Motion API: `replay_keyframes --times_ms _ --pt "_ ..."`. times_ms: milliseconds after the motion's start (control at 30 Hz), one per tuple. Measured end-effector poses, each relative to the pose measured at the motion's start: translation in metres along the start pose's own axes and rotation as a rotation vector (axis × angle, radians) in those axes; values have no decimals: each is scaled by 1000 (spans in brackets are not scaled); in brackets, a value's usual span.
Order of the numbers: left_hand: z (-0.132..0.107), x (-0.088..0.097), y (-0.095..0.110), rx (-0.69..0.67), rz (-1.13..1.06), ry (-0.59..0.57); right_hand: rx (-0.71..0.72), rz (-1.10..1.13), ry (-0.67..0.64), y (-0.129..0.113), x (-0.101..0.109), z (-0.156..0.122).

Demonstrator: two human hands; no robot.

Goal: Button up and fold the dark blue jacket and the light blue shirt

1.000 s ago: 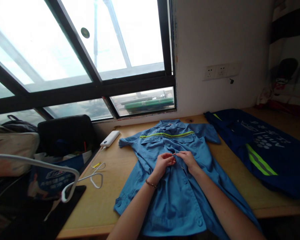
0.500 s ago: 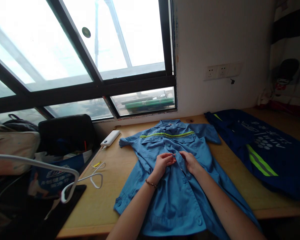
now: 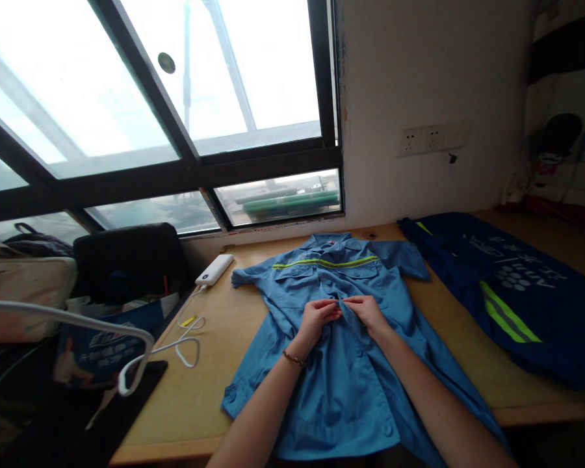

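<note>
A blue work shirt (image 3: 322, 390) with a yellow reflective stripe across the chest lies front up on the wooden table (image 3: 190, 390), collar toward the window. Both hands meet at its middle, on the button front. My left hand (image 3: 318, 318) pinches the shirt's front edge with closed fingers. Close beside it, my right hand (image 3: 368, 315) grips the overlapping placket, which is lifted a little off the shirt. Buttons show above and below the hands; whatever sits between the fingertips is hidden.
At the right lies a dark blue garment (image 3: 511, 279) with a reflective band. A white power bank (image 3: 214, 270) with a white cable (image 3: 188, 341) rests on the left. Bags (image 3: 24, 292) and a black chair back (image 3: 129, 260) stand beyond the table's left edge.
My right hand has shifted slightly left, its fingertips now closer to my left hand at the placket. My left hand has barely moved.
</note>
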State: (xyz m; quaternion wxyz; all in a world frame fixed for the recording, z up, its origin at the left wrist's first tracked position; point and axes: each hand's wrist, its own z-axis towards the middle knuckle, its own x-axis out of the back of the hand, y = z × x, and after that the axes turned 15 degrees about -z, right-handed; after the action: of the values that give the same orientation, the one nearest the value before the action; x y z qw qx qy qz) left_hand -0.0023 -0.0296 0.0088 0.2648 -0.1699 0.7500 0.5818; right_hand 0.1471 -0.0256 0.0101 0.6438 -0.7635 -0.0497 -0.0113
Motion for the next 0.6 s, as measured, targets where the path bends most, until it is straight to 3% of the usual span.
replay_keyframes --times_ms 233,333,433,600 --pt "-1 -6 0 -15 70 32 216 -633 224 -4 -5 -6" --pt "-2 -8 0 -69 166 99 295 -860 304 -8 -13 -15" --pt "-2 -8 0 -96 177 124 325 -982 332 -9 -19 -21" --pt "-2 -9 2 -57 60 120 307 -992 302 -9 -21 -21"
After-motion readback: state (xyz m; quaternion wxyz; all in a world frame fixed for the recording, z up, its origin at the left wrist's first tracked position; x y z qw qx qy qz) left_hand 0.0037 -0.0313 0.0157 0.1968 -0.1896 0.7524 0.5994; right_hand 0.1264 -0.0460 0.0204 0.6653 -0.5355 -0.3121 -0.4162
